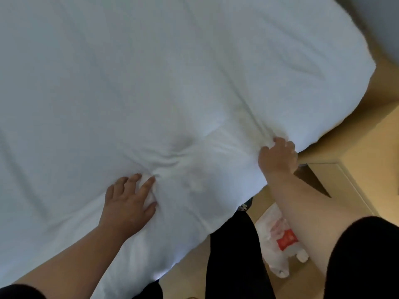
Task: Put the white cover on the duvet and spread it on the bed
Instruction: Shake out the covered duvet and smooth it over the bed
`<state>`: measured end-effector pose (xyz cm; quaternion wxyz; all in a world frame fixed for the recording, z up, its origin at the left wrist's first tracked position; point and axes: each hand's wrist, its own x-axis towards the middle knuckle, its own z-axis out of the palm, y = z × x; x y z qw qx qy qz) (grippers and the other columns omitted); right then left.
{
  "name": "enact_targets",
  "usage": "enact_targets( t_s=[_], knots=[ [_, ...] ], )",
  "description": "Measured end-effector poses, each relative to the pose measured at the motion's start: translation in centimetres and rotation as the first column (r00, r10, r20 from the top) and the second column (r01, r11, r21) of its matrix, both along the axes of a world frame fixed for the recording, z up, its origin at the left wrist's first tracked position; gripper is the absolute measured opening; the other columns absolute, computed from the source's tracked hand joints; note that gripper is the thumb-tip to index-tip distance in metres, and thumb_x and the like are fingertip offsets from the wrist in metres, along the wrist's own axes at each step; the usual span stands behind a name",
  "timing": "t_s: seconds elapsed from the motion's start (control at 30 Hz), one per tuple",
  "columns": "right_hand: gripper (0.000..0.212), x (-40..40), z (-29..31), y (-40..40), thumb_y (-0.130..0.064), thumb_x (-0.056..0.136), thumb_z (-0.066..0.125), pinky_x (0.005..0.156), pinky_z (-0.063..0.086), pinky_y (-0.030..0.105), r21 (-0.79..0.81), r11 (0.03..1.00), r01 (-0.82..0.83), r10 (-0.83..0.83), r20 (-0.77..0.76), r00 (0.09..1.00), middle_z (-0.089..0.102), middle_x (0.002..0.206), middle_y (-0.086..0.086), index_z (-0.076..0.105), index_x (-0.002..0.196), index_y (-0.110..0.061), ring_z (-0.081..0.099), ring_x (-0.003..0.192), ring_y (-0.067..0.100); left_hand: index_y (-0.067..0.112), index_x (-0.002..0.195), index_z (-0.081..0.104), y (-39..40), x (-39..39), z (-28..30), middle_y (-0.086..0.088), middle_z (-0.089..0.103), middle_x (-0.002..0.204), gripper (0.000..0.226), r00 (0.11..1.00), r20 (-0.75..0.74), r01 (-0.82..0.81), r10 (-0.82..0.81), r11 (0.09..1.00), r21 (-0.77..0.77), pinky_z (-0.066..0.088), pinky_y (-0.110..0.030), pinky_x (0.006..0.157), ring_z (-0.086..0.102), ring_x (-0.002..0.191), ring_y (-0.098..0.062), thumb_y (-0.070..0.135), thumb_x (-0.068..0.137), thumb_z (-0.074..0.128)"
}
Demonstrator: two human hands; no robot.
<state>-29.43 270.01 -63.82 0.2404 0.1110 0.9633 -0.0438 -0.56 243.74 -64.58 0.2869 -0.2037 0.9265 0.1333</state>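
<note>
we see the white fabric-covered duvet [172, 83] lying across the bed, its near edge hanging toward us over the tan floor [336, 147]. our left hand [129, 203] rests on the near edge, fingers spread, thumb and forefinger pinching a small fold; creases run from there. our right hand [278, 155] has its fingers curled into a bunch of cloth near the corner. likely both grips serve to tug and flatten. a white plastic bag with a red patch [280, 240] lies on the floor beside our legs.
</note>
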Motion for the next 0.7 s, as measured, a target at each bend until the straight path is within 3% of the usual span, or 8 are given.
enact_targets(
  t_s=[0.07, 0.1, 0.2, 0.3, 0.43, 0.53, 0.63, 0.7],
  knots=[
    [0.058, -0.2, 0.0, -3.1, -0.029, 0.090, 0.052, 0.116, 0.030, 0.053, -0.136, 0.897, -0.422, 0.403, -0.147, 0.903, 0.033, 0.159, 0.013, 0.044, 0.148, -0.028, 0.031, 0.145, 0.035, 0.028, 0.139, 0.055, 2.4, -4.3, 0.2, -0.012, 0.056, 0.133, 0.075, 0.999, 0.007, -0.041, 0.041, 0.999, 0.004, 0.044, -0.057, 0.095, 0.048, 0.119, -0.041, 0.068, 0.077, 0.041],
    [0.060, 0.2, -0.1, -4.9, -0.029, 0.090, 0.053, 0.120, 0.021, 0.054, -0.193, 0.740, -0.644, 0.620, -0.175, 0.765, 0.028, 0.162, 0.011, 0.044, 0.149, -0.029, 0.024, 0.150, 0.033, 0.028, 0.140, 0.054, 3.8, -6.5, 0.2, -0.012, 0.056, 0.133, 0.077, 0.999, -0.003, -0.053, 0.053, 0.999, 0.000, 0.045, -0.056, 0.095, 0.048, 0.120, -0.041, 0.069, 0.077, 0.042],
    [0.063, -2.1, -1.2, -6.2, -0.041, 0.098, 0.042, 0.124, -0.006, 0.050, -0.279, 0.397, -0.874, 0.907, -0.026, 0.420, 0.001, 0.169, -0.001, 0.022, 0.157, -0.038, -0.005, 0.155, 0.022, 0.024, 0.143, 0.049, 7.5, -13.4, 0.3, -0.012, 0.052, 0.140, 0.083, 0.996, -0.041, -0.083, 0.083, 0.996, -0.015, 0.045, -0.057, 0.099, 0.046, 0.126, -0.041, 0.071, 0.076, 0.041],
    [0.068, -13.6, -3.0, -0.9, -0.057, 0.100, 0.032, 0.124, -0.006, 0.045, -0.158, 0.570, -0.807, 0.817, -0.001, 0.577, -0.005, 0.169, -0.004, 0.008, 0.160, -0.035, -0.006, 0.155, 0.018, 0.023, 0.155, 0.028, 10.0, -19.8, -0.3, -0.007, 0.029, 0.161, 0.091, 0.993, -0.093, -0.076, 0.072, 0.996, -0.044, 0.035, -0.053, 0.112, 0.024, 0.147, -0.035, 0.073, 0.080, 0.033],
    [0.071, -28.0, -2.6, 10.0, -0.059, 0.101, 0.021, 0.124, 0.002, 0.053, 0.023, 0.904, -0.428, 0.424, 0.086, 0.901, -0.012, 0.168, -0.011, -0.002, 0.161, -0.030, -0.009, 0.155, 0.018, 0.023, 0.160, 0.002, 12.7, -27.1, -1.1, -0.002, -0.005, 0.168, 0.096, 0.992, -0.128, -0.007, 0.003, 1.000, -0.029, 0.010, -0.049, 0.123, -0.009, 0.154, -0.030, 0.075, 0.087, 0.035],
    [0.071, -30.9, -1.2, 10.9, -0.047, 0.102, 0.030, 0.123, 0.005, 0.056, 0.012, 0.989, -0.145, 0.144, 0.069, 0.987, -0.009, 0.169, -0.004, -0.001, 0.161, -0.021, -0.006, 0.155, 0.021, 0.023, 0.160, -0.004, 14.8, -30.7, -0.7, -0.002, -0.012, 0.167, 0.097, 0.992, -0.122, 0.040, -0.042, 0.999, -0.016, 0.004, -0.047, 0.124, -0.015, 0.153, -0.028, 0.073, 0.089, 0.041],
    [0.069, -26.7, -0.2, 4.8, -0.035, 0.096, 0.042, 0.122, 0.015, 0.056, -0.114, 0.886, -0.450, 0.418, -0.225, 0.880, 0.012, 0.168, 0.009, 0.022, 0.159, -0.017, 0.011, 0.155, 0.027, 0.018, 0.160, 0.007, 15.8, -31.9, -0.7, -0.004, -0.007, 0.168, 0.096, 0.990, -0.130, 0.050, -0.051, 0.999, -0.007, 0.005, -0.046, 0.124, -0.010, 0.154, -0.027, 0.070, 0.089, 0.044],
    [0.064, -22.0, -0.3, 0.2, -0.037, 0.090, 0.049, 0.120, 0.020, 0.058, -0.211, 0.533, -0.820, 0.748, -0.336, 0.572, 0.032, 0.162, 0.008, 0.042, 0.152, -0.023, 0.026, 0.151, 0.029, 0.010, 0.157, 0.026, 15.3, -32.4, -1.0, -0.009, 0.012, 0.166, 0.095, 0.987, -0.121, 0.098, -0.101, 0.995, -0.034, 0.010, -0.044, 0.122, 0.004, 0.153, -0.027, 0.070, 0.085, 0.040]
  ],
)
